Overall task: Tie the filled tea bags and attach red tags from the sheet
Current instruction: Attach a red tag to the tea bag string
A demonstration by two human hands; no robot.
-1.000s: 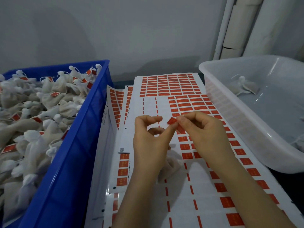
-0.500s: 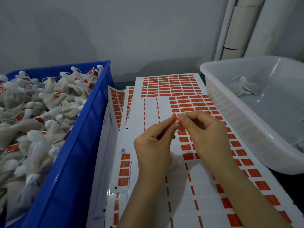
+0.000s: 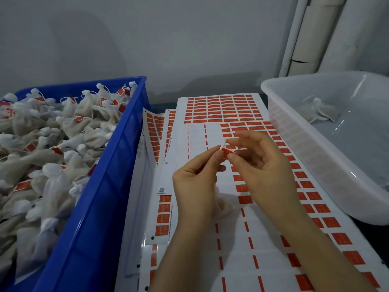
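Above the tag sheet (image 3: 242, 260) our hands (image 3: 227, 153) pinched one red tag (image 3: 227, 152) together. We judged folding it squarely over the string mattered

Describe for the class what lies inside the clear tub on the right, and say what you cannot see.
Inside the clear tub, one or two untagged tea bags lie near the far end, on an otherwise bare floor. The near end runs out of frame, so anything there stays unseen.
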